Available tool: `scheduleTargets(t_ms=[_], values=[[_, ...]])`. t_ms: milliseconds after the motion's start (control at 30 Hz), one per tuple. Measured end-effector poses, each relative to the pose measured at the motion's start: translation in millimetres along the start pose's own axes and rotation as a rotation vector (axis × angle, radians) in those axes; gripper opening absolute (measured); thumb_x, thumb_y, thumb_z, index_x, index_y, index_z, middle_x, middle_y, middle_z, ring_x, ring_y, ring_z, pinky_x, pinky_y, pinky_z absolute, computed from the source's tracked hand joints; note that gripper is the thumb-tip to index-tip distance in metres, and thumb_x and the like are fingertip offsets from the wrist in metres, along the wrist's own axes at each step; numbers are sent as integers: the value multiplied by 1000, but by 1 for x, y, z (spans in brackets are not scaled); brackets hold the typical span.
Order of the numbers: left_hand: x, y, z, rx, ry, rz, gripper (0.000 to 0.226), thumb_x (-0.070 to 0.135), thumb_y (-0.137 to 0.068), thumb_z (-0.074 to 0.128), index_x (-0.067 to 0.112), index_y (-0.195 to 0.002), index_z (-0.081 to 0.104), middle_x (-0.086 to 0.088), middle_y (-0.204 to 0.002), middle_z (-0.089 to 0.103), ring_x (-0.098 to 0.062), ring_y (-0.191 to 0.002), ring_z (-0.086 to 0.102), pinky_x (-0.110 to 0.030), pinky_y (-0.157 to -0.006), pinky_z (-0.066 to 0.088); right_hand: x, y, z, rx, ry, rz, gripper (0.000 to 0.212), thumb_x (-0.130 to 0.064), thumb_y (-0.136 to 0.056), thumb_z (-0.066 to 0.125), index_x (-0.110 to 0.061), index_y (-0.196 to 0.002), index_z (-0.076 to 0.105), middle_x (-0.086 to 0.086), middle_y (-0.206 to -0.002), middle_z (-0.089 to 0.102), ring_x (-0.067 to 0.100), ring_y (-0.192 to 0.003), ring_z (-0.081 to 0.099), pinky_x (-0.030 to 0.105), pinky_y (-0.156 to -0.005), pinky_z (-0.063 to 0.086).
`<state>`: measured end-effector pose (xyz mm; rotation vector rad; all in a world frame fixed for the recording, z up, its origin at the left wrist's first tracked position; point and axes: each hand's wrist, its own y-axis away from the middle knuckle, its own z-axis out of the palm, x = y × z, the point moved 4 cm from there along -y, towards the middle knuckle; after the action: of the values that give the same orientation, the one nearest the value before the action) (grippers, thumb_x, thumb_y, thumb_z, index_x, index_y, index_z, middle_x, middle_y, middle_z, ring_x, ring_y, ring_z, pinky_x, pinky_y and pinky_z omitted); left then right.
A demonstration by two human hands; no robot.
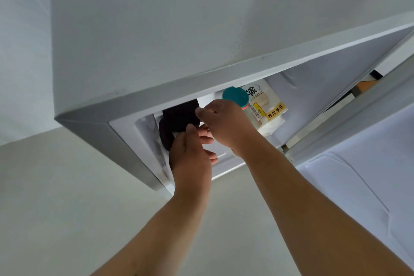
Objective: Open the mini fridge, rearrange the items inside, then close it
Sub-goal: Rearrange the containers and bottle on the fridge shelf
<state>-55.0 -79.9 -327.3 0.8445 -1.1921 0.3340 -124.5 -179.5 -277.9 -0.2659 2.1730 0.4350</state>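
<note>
The white mini fridge (156, 40) stands open below me, its door (363, 163) swung out to the right. Inside at the left sits a black object (179, 114), its lower rounded part reaching down toward the front. My left hand (190, 152) is at its lower right side, thumb against it, fingers curled. My right hand (224, 123) is above, thumb and fingers on the black object's right edge. Behind my right hand stands a container with a teal lid (235, 96), and a bread package with a yellow label (268, 105) lies beside it.
The pale floor (67, 208) spreads out in front of and left of the fridge. The white inner liner of the door fills the lower right. A brown and dark patch of furniture (367, 84) shows through the gap behind the door hinge.
</note>
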Motion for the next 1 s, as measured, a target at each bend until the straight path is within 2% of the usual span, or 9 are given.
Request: scheduleTargets(t_ms=[100,233,367,500,600,667,767,900,1000], values=[[1,5,13,-65,-10,-6,36,37,-108,47,22,-92,76,4,-86,79,-10,-52,62,-23,-53,58,6,4,-14,38,13,4,22,-35,-101,60,-20,-89,70,-5,-77,71,10,-74,67,28,-62,45],[-5,10,32,-152,-22,-66,36,35,-109,45,18,-101,75,1,-90,80,-13,-53,65,-24,-54,59,16,3,-30,55,43,7,20,-34,-100,60,-25,-84,69,-2,-82,74,16,-83,70,34,-79,54],[-15,8,40,-212,-38,-139,35,34,-109,42,22,-103,74,12,-90,81,-16,-62,75,-23,-55,59,29,1,-33,46,149,4,29,-33,-101,58,-36,-73,59,-9,-79,70,4,-79,64,24,-71,46],[-26,1,41,-226,-55,-188,34,33,-109,41,30,-96,73,24,-81,78,-17,-71,79,-21,-55,59,45,-8,-24,3,203,10,32,-31,-103,56,-23,-75,68,-1,-78,73,11,-79,67,30,-72,52],[-36,-7,39,-190,-51,-224,33,34,-108,42,29,-97,72,26,-78,77,-15,-70,79,-20,-51,58,57,-20,-14,-21,272,17,35,-35,-103,54,-28,-70,60,-10,-74,64,2,-71,58,21,-63,37],[-44,-14,36,-169,-60,-253,31,34,-108,42,28,-98,71,22,-79,78,-14,-70,79,-21,-52,58,65,-28,-4,-29,342,30,32,-38,-104,52,-23,-81,67,-7,-81,63,3,-71,54,17,-62,32],[-56,-21,32,-137,-59,-291,31,33,-109,42,28,-98,71,16,-83,78,-14,-71,79,-21,-54,59,76,-37,10,-26,444,32,36,-39,-107,47,-12,-104,71,-1,-93,63,13,-84,60,22,-69,36],[-65,-30,34,-127,-78,-300,29,33,-109,43,27,-100,69,25,-77,76,-14,-72,79,-22,-57,59,81,-43,19,-76,448,28,37,-31,-110,44,-5,-112,70,9,-104,72,23,-93,68,28,-83,52],[-68,-35,39,-129,-73,-307,26,33,-108,44,26,-101,69,26,-76,75,-16,-72,80,-22,-56,59,78,-44,18,-50,485,-15,34,-28,-111,43,-7,-119,69,6,-100,68,22,-94,67,26,-75,43]])
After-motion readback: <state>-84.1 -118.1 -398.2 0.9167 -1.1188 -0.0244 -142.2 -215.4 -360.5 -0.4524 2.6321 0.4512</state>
